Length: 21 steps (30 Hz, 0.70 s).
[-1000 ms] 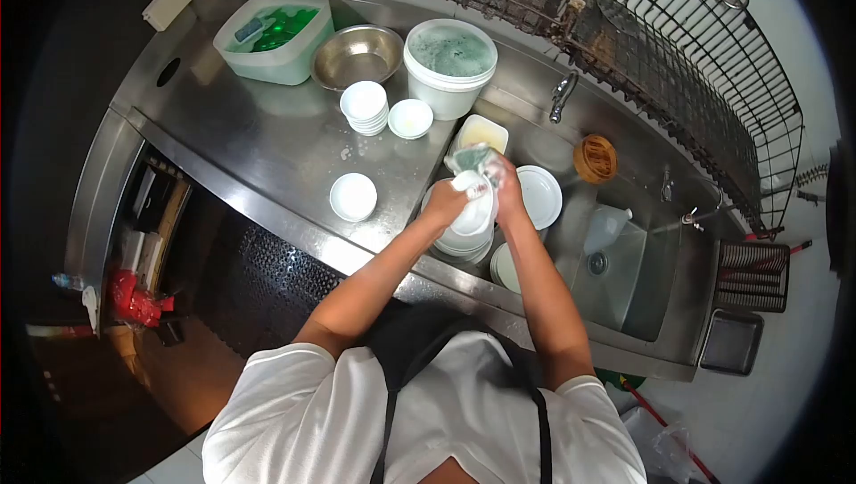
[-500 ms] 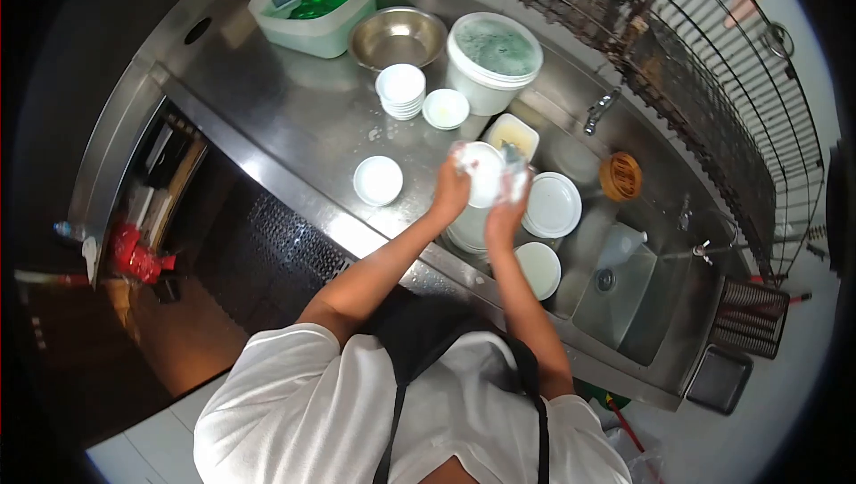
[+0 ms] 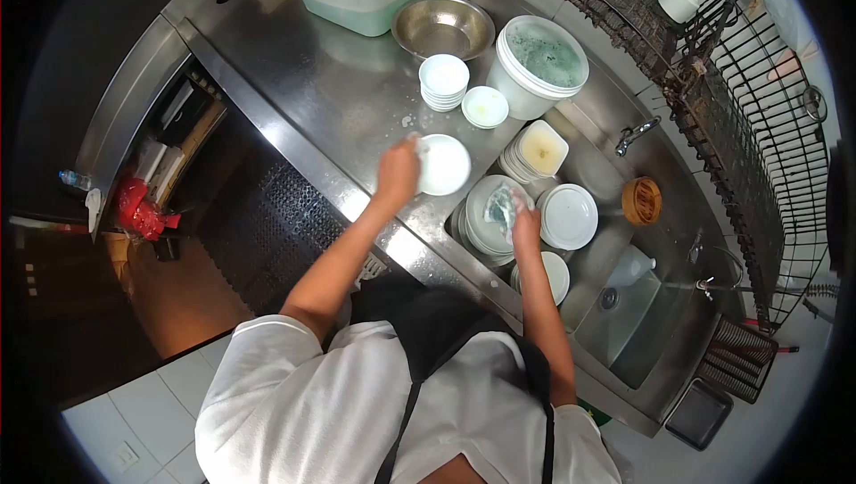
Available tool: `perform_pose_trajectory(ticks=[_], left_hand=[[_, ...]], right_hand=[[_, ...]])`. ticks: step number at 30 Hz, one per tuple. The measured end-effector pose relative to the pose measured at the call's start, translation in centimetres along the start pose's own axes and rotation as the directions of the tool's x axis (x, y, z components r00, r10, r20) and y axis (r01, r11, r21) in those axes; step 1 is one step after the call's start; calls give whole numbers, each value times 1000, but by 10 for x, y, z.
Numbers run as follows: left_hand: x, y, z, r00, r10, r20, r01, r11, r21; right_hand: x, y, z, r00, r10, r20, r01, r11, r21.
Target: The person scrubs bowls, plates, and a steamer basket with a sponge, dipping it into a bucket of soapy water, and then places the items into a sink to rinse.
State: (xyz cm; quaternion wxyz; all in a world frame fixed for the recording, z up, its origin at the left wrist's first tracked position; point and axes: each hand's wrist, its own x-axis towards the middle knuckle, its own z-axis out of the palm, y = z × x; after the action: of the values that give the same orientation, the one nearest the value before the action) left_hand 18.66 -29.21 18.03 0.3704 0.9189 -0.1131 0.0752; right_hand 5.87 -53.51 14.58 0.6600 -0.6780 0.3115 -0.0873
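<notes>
Left hand (image 3: 400, 170) at bowl (image 3: 445, 165); right (image 3: 526, 220), sponge (image 3: 501, 207) perhaps.

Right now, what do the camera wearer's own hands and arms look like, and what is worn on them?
The left hand and right hand are ungloved. The forearms are bare, with no watch visible. Loose white sleeves end near the elbows. Blur hides any rings.
</notes>
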Motion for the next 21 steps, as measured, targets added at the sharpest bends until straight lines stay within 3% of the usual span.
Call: perform_pose_trajectory(ticks=[3,7,9,12,15,17,21], left_hand=[[13,-49,-18,990,141,27,-143,982,125],[26,-57,-33,969,157,191,-192,965,181],[35,-58,-33,945,193,264,-248,949,196],[62,-46,-36,906,10,424,-157,937,312],[105,-43,-18,969,20,244,-104,937,334],[147,-40,1,994,79,71,-93,970,226],[207,-42,44,989,134,64,-146,948,281]], right_hand=[[-1,36,-15,958,277,-70,-269,958,104],[-17,61,-25,959,266,-100,-233,938,256],[-20,69,-37,951,304,-65,-288,940,182],[-28,77,-52,957,277,-86,-263,954,145],[-43,62,-54,952,269,-144,-238,950,204],[-52,53,-56,940,290,-182,-252,946,203],[-57,65,-68,912,321,-256,-295,946,136]])
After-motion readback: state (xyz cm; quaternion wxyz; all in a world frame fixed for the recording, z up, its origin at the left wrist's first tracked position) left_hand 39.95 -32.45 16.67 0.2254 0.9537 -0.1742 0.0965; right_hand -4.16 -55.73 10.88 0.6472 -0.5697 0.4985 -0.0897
